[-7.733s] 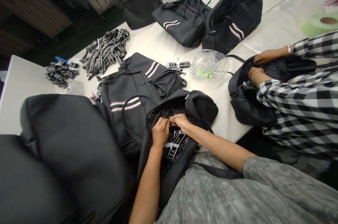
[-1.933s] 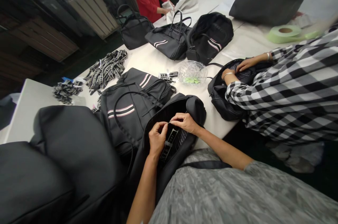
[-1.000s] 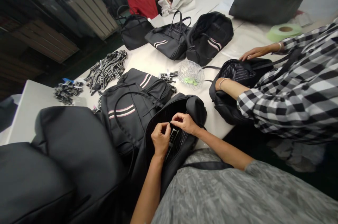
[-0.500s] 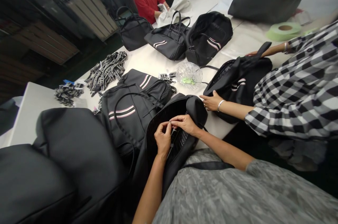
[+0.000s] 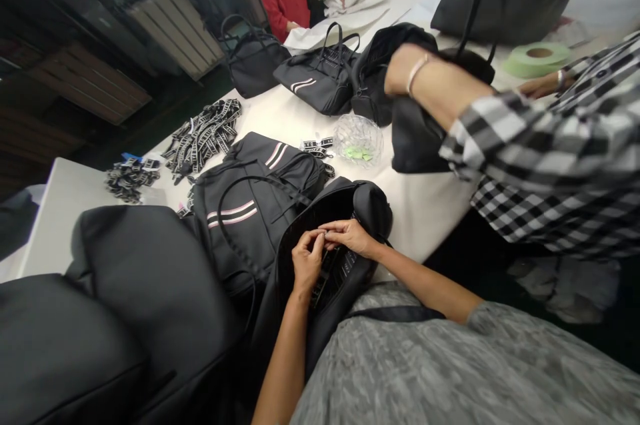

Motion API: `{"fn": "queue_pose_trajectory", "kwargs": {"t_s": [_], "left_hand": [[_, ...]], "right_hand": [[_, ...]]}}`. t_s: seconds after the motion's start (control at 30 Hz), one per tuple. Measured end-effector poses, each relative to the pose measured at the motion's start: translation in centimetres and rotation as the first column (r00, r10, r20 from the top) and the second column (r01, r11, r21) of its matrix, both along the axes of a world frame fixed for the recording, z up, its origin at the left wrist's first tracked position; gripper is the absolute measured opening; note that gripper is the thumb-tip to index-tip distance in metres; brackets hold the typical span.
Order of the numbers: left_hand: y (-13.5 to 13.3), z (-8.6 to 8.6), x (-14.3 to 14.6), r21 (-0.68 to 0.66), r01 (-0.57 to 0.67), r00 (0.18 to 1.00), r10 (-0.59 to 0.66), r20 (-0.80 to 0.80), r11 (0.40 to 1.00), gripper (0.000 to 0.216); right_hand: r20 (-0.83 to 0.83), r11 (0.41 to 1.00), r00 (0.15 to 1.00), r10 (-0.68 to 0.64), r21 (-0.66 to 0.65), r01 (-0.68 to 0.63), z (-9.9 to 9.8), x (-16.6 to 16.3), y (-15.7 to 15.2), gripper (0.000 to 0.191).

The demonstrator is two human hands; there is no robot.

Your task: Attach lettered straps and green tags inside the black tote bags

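In front of me a black handbag [image 5: 283,291] gapes open, with white lettering showing on its inside. Over the opening, my left hand [image 5: 306,258] pinches with thumb and forefinger. Its fingertips meet those of my right hand [image 5: 350,236], which is closed in a pinch too. Whatever small thing sits between the fingertips is too small to make out. Just below them, a dark lettered strap [image 5: 320,281] shows inside the bag. Beyond lies a black bag with striped trim [image 5: 235,215].
Dark bags [image 5: 145,278] stand at left. Lettered straps [image 5: 207,135] are heaped beyond, near a clear bowl [image 5: 357,141] with green pieces. At right a co-worker in a checked shirt [image 5: 530,165] handles a black bag [image 5: 417,138]. Green tape [image 5: 535,59] and more bags [image 5: 320,75] lie farther back.
My hands stay nearly in place, fingertips together. The co-worker's bag has moved away from me, their near arm now raised across it. A person in red has shifted the white sheet.
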State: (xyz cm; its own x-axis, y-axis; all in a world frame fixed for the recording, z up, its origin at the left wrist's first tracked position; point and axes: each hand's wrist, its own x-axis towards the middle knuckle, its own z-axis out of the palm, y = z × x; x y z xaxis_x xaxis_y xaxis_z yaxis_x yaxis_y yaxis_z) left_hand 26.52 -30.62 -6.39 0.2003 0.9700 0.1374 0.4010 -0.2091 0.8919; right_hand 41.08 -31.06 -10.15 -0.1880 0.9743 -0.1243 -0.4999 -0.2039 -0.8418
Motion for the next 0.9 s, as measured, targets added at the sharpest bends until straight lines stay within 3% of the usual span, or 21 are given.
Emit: {"fn": "queue_pose_trajectory", "kwargs": {"t_s": [0.13,0.27,0.4,0.57,0.9], "left_hand": [[0.12,0.13,-0.33,-0.025,0.067,0.997,-0.066,0.027,0.997,0.020],[-0.33,0.35,-0.33,0.145,0.088,0.994,-0.079,-0.070,0.986,0.017],[-0.75,0.25,-0.19,0.268,-0.002,0.996,0.027,-0.090,0.963,0.016],[-0.71,0.01,-0.13,0.215,-0.071,0.994,0.086,-0.062,0.974,0.016],[-0.77,0.08,0.31,0.230,-0.053,0.995,0.072,-0.075,0.972,0.014]], "right_hand": [[-0.032,0.998,0.999,0.025,-0.059,-0.027,0.03,0.19,-0.04,0.047],[0.029,0.997,1.000,0.009,-0.082,-0.007,-0.01,0.31,-0.03,0.045],[0.068,0.995,0.995,-0.072,-0.064,0.076,0.18,0.30,-0.11,0.041],[0.095,0.995,0.992,-0.082,-0.056,0.087,0.57,0.26,-0.23,0.040],[0.083,0.994,0.992,-0.096,-0.039,0.099,0.55,0.16,-0.21,0.039]]}}
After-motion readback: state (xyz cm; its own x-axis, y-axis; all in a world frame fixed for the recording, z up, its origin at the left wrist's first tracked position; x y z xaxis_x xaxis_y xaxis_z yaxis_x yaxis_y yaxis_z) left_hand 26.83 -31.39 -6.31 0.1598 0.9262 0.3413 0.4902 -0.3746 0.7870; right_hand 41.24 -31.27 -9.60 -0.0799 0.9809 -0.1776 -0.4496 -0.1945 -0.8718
